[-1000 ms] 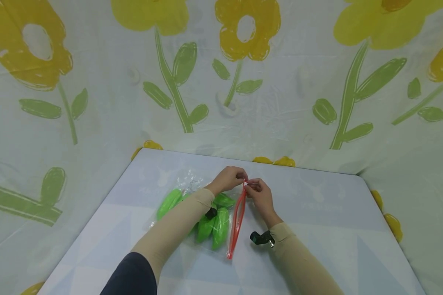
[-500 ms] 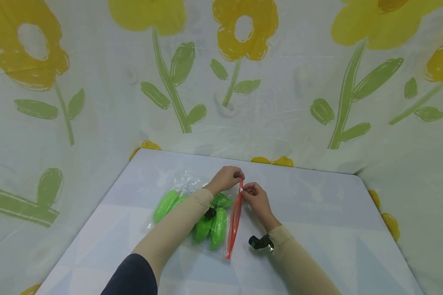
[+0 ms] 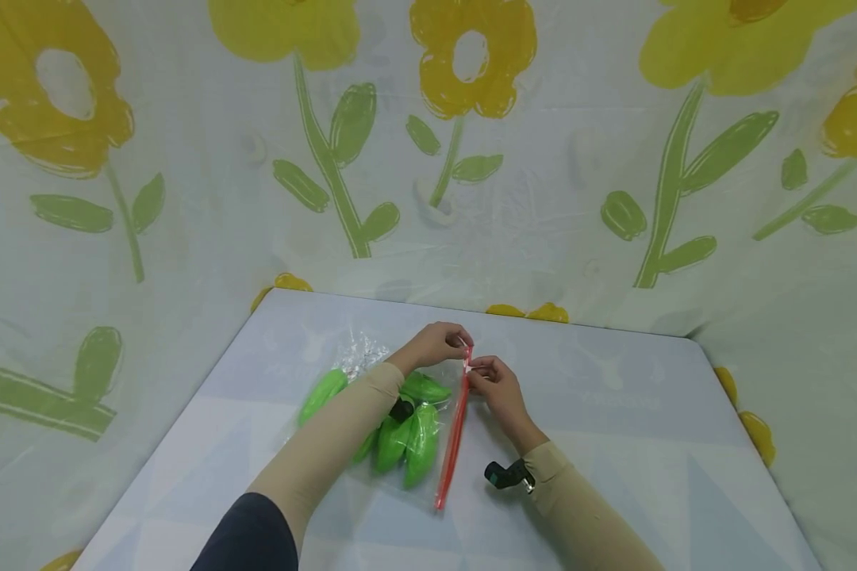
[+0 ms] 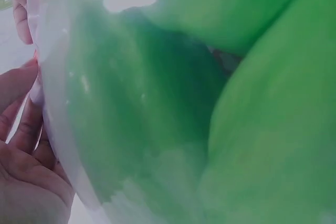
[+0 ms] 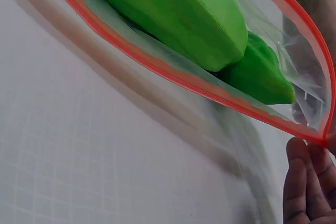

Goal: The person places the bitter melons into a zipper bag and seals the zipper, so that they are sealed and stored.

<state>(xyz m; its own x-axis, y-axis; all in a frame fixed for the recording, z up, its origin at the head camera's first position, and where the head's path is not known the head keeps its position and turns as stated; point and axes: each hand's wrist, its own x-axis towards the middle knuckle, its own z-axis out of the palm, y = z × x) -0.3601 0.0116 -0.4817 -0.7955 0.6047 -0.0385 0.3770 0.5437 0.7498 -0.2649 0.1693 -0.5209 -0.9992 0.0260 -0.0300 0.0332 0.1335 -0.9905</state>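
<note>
A clear zip bag (image 3: 360,349) lies on its side, its red zip strip (image 3: 453,444) running along the right edge. Inside are several long green fruit-like pieces (image 3: 421,444), smooth with slight ridges. At the strip's far end, my left hand (image 3: 436,342) pinches the red corner. Just nearer, my right hand (image 3: 501,390) pinches the strip between thumb and fingers, where a small whitish bit shows. From above, the strip's two halves lie close together. The right wrist view looks into the bag's mouth, its red lips (image 5: 212,98) parted and meeting at the fingertips.
The pale, triangle-patterned table (image 3: 614,476) extends on both sides of the bag. Behind it hangs a white curtain (image 3: 543,238) with yellow flowers. Dark wrist cameras, including the right one (image 3: 507,476), sit on both forearms.
My right hand has slid a little nearer along the strip, away from the left fingertips. The gap between the red halves has narrowed. The left hand stays at the far corner.
</note>
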